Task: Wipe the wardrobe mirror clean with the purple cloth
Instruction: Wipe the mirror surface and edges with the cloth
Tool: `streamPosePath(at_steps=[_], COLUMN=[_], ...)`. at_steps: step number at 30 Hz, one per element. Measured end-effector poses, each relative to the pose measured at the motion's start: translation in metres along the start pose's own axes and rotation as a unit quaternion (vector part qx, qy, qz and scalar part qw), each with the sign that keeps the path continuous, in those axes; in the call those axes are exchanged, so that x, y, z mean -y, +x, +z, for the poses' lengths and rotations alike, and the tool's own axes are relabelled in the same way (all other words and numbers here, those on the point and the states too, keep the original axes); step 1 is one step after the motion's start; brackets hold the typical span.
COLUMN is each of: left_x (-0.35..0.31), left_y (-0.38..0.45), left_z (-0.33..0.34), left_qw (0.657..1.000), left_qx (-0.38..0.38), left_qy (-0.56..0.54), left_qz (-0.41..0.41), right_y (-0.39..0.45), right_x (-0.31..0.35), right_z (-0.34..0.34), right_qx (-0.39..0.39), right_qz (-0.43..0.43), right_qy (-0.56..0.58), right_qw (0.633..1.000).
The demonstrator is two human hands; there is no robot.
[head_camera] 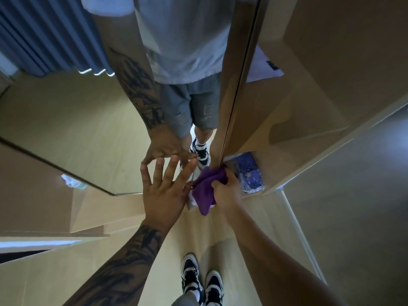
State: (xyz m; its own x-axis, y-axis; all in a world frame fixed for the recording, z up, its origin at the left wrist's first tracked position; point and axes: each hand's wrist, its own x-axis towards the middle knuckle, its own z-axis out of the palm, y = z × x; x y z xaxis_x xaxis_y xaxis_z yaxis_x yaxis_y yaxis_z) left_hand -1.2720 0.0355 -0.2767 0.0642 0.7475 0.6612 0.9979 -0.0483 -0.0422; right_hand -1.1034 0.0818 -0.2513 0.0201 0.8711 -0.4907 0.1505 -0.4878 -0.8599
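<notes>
The wardrobe mirror (92,120) fills the upper left and shows my reflection from the chest down. My left hand (164,191) is pressed flat against the glass with fingers spread, near the mirror's lower right part. My right hand (225,192) grips the bunched purple cloth (206,191) against the lower right edge of the mirror door, where the glass meets its dark frame strip (236,85). Part of the cloth hangs below my fist.
Right of the mirror door the wardrobe stands open, with wooden shelves (309,120), a white folded garment (265,65) above and a blue patterned packet (249,173) at the bottom. My shoes (202,283) stand on the pale wood floor. A grey wall (353,206) lies to the right.
</notes>
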Motion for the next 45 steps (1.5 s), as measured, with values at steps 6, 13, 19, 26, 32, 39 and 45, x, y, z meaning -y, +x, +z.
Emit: streamPosePath(at_steps=[6,13,19,26,32,39,45], left_x=[0.01,0.008,0.007,0.004,0.0,-0.001,-0.008], left_y=[-0.004,-0.002,0.0,-0.001,-0.003,-0.002,0.004], left_z=[-0.001,-0.006,-0.011,-0.012,-0.01,-0.011,-0.019], left_qw=[1.0,0.999,0.997,0.996,0.996,0.997,0.995], left_qx=[0.0,0.038,0.063,0.049,0.051,0.049,0.076], left_qy=[-0.02,-0.033,-0.044,-0.076,-0.071,-0.064,-0.061], left_qz=[0.02,0.021,0.015,0.008,0.005,0.004,-0.015], right_y=[0.039,-0.011,-0.04,-0.035,-0.017,-0.034,-0.044], right_x=[-0.065,-0.009,0.041,0.033,0.014,0.041,0.067], right_z=[0.012,0.008,0.005,0.012,0.022,0.01,-0.001], right_qx=[0.008,-0.025,-0.081,-0.097,-0.091,-0.106,-0.107], right_qz=[0.034,0.046,-0.017,-0.019,0.037,0.006,-0.091], right_qy=[0.052,0.124,0.123,0.093,0.097,0.119,0.056], right_qw=[0.998,0.991,0.989,0.991,0.99,0.987,0.988])
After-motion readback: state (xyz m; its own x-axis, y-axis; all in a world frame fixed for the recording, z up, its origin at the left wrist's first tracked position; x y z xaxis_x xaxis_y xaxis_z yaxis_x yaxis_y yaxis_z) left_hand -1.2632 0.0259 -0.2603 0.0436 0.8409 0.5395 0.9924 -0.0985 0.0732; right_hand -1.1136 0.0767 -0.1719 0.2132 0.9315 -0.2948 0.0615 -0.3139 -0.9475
